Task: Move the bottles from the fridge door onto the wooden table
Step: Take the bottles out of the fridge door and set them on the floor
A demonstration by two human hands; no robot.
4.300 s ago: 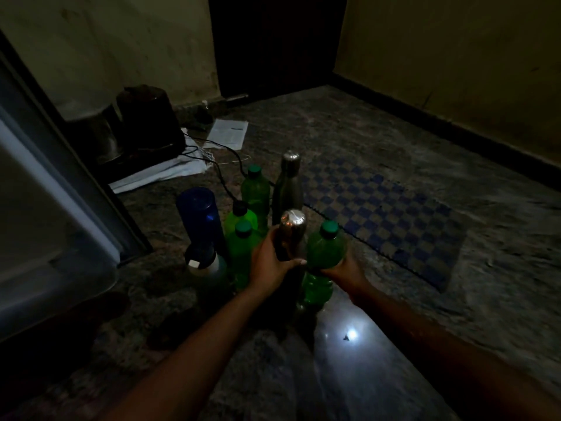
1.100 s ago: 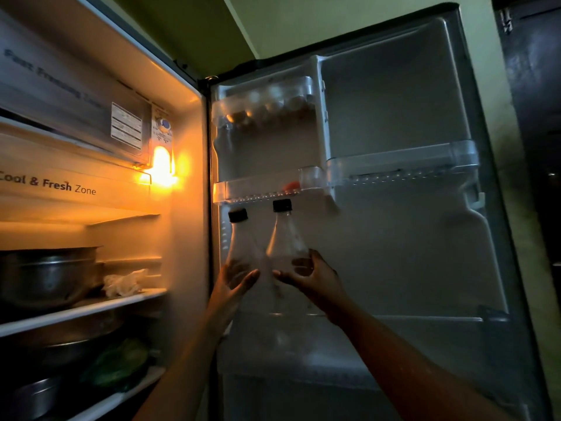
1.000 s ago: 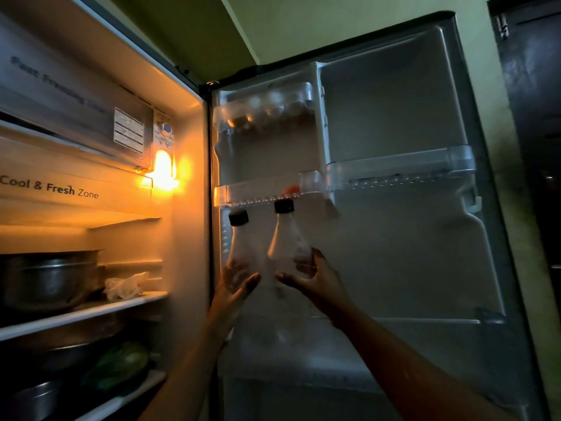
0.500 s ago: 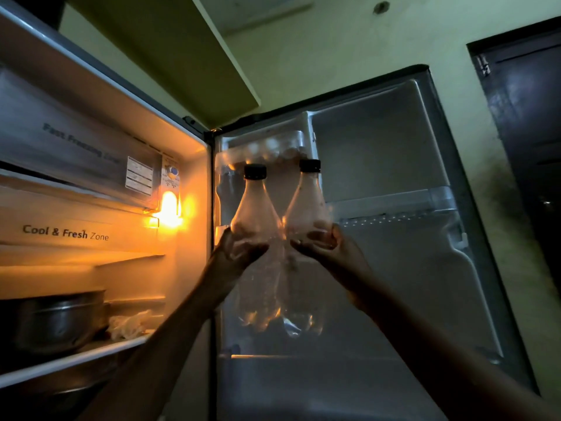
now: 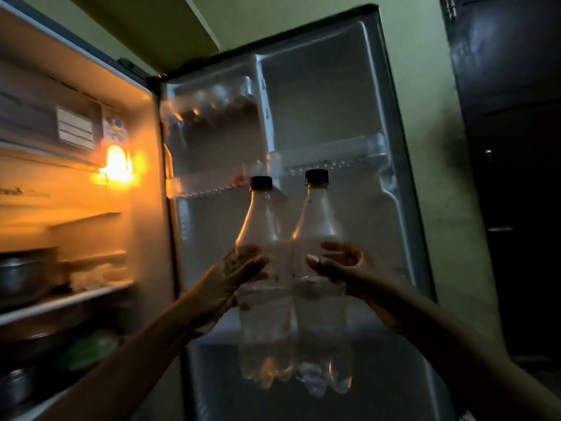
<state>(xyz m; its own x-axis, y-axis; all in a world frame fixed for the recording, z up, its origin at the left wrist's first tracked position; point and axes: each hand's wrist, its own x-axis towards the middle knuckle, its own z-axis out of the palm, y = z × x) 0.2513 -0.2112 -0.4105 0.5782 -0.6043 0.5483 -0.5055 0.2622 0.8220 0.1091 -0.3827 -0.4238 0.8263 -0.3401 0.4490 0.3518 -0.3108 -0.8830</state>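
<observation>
Two clear plastic bottles with black caps hang upright side by side in front of the open fridge door. My left hand grips the left bottle around its middle. My right hand grips the right bottle the same way. Both bottle bases are clear of the bottom door shelf, and the bottles touch each other. The wooden table is out of view.
The fridge interior is lit by an orange lamp; metal pots and a green bag sit on its shelves. Eggs sit in the top door tray. A dark door stands at the right.
Both hands lifted the two bottles up out of the bottom door shelf and pulled them toward me. Before that, the view was on several bottles standing on the floor.
</observation>
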